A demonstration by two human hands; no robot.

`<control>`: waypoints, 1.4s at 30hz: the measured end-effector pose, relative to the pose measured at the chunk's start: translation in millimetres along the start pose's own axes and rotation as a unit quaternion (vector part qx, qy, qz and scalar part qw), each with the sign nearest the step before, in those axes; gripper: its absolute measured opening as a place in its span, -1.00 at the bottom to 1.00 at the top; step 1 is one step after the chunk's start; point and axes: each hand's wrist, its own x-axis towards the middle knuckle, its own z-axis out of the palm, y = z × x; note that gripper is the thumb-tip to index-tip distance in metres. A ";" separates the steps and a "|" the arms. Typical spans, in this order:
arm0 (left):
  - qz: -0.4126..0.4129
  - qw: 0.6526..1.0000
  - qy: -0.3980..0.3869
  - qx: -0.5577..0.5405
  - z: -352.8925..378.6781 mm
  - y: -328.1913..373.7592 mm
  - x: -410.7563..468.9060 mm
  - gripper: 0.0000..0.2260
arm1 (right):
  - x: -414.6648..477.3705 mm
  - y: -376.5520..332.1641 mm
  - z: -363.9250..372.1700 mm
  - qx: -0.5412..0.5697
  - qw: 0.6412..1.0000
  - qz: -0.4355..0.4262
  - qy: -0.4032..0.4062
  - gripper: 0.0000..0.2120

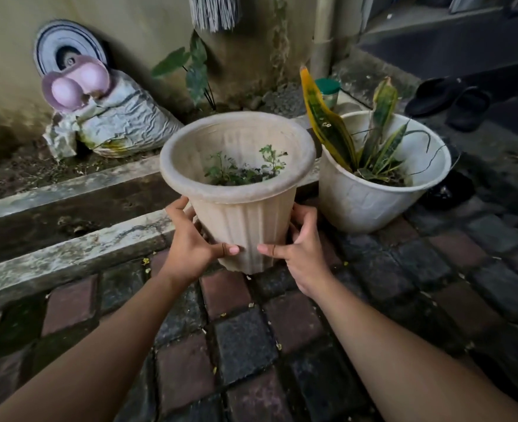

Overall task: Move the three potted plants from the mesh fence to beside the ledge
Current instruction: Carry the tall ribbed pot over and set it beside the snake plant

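My two bare forearms reach out over the wet brick paving (242,345), red and dark blocks in a checker. My left hand (190,242) and right hand (300,248) grip the lower body of a ribbed beige pot (242,226) from either side. The fingers (177,205) of each hand curl round its flanks and both thumbs press on the near face, their tips close together but apart. The pot stands upright with its base at the paving; I cannot tell whether it rests there or hangs just above. Inside it, low down, grow a few small green seedlings (242,170).

The pot is just beside the stained concrete ledge (68,254), which runs along my left with a dark gutter behind it. To the right of my pot, close by, a wider white pot (367,202) sits on the paving next to the same ledge, holding a snake plant (373,141) with one yellowed leaf.

Beyond the gutter, a crumpled white sack (129,123) slumps on the soil against the wall, with pink bowls (75,83) on top and a round striped disc (65,47) leaning behind them. A dark-leaved plant (193,71) grows at the foot of the wall, and a green-lidded jar (328,89) stands near a drainpipe (321,41). Far right, a pair of black sandals (449,99) lies by a step.
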 end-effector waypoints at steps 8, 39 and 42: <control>-0.012 0.999 -0.037 0.027 13.1 -3.2 6.7 -0.06 | -2.5 5.4 -12.2 -0.026 0.999 0.009 0.036 -0.13; -0.098 0.973 0.042 -0.206 -80.2 50.0 23.1 -0.59 | 10.4 -79.6 -7.4 0.049 0.998 -0.024 0.034 -0.52; -0.083 0.989 0.023 -0.117 -58.9 74.8 20.9 -0.57 | 23.1 -96.5 9.6 -0.055 0.998 -0.037 0.014 -0.29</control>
